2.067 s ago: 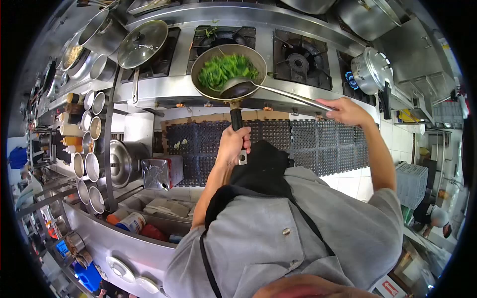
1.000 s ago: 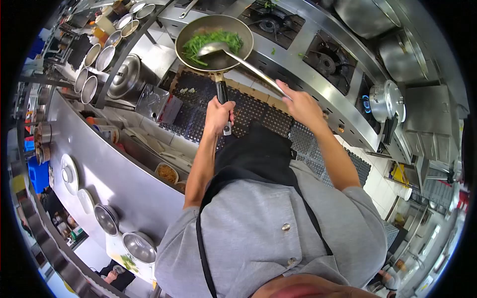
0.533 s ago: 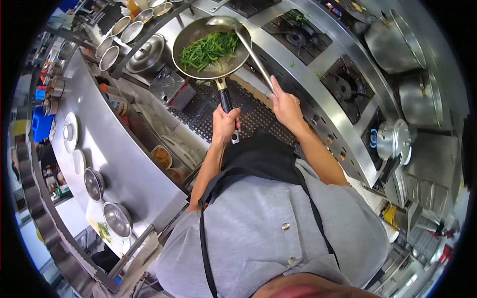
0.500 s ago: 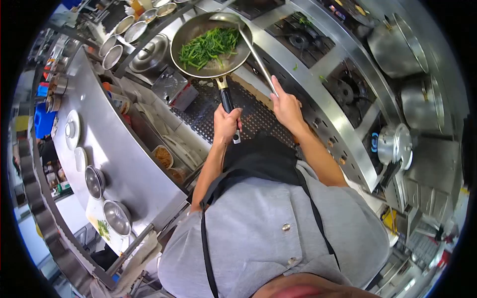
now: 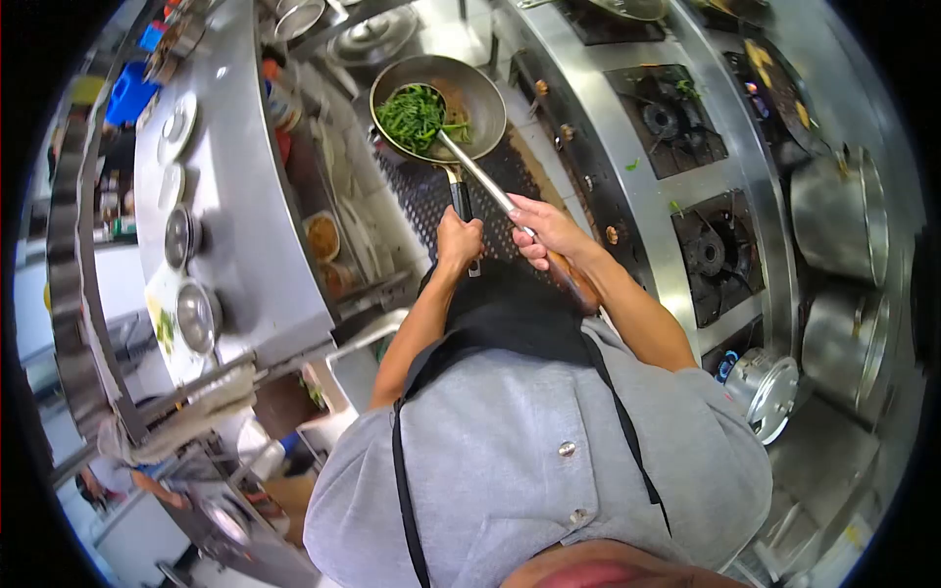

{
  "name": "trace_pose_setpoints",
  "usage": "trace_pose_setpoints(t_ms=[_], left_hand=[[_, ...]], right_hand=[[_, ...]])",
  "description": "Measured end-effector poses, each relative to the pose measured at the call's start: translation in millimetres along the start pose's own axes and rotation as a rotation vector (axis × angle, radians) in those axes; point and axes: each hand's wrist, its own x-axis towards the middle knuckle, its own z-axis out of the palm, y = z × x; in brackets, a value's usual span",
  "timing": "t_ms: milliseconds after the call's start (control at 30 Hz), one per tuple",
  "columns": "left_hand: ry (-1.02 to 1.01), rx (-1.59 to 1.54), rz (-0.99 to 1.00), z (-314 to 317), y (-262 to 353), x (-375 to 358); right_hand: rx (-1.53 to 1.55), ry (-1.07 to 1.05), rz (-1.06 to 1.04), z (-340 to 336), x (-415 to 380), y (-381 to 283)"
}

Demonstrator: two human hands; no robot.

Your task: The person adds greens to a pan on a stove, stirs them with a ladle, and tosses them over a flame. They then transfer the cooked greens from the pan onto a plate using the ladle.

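Observation:
My left hand (image 5: pixel 459 241) is closed round the black handle of a frying pan (image 5: pixel 487 103), which I hold in the air over the perforated floor mat (image 5: pixel 412 201). Cooked leafy greens (image 5: pixel 405 120) lie bunched at the pan's left side. My right hand (image 5: pixel 545 231) grips the long metal shaft of a ladle (image 5: pixel 477 173), whose wooden end points back toward my body. The ladle's bowl is in the pan, against the greens, and is partly covered by them.
To the left runs a steel counter (image 5: pixel 235 196) with metal bowls (image 5: pixel 198 316) and white plates (image 5: pixel 177 129). Gas burners (image 5: pixel 718 250) line the stove on the right. Beyond them stand large steel pots (image 5: pixel 836 218), and a lidded pot (image 5: pixel 769 388) sits near a blue flame.
My view has turned toward the counter. The ladle's bowl has moved from the pan's far rim down into the greens, which are now gathered at the left. Both hands keep their grip.

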Motion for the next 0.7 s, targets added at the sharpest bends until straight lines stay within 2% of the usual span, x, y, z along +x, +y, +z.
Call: trace_pose_setpoints(t_ms=[67, 100, 167, 233, 300, 333, 400, 567, 700], left_hand=[[0.042, 0.231, -0.116, -9, -15, -9], [0.055, 0.218, -0.138, -15, -23, -12], [0.057, 0.291, -0.242, -27, -37, -18], [0.087, 0.254, -0.259, -40, -49, -20], [0.073, 0.021, -0.307, -56, -37, -23], [0.088, 0.009, -0.312, -66, -34, -20], [0.033, -0.239, -0.275, -86, -27, -15], [0.043, -0.364, -0.159, -149, 32, 2], [0.104, -0.520, -0.069, -202, 66, 24]], right_hand=[[0.217, -0.084, 0.156, -8, 10, 6], [0.211, -0.090, 0.183, -12, 16, 8], [0.484, -0.149, 0.286, -19, 29, 12], [0.521, -0.169, 0.344, -23, 39, 9], [0.654, -0.266, 0.387, -19, 48, -4], [0.649, -0.224, 0.376, -12, 48, -15], [0.594, -0.256, 0.352, 5, 55, -39], [0.379, -0.301, 0.207, 56, 96, -117], [0.293, -0.351, 0.178, 110, 140, -174]])
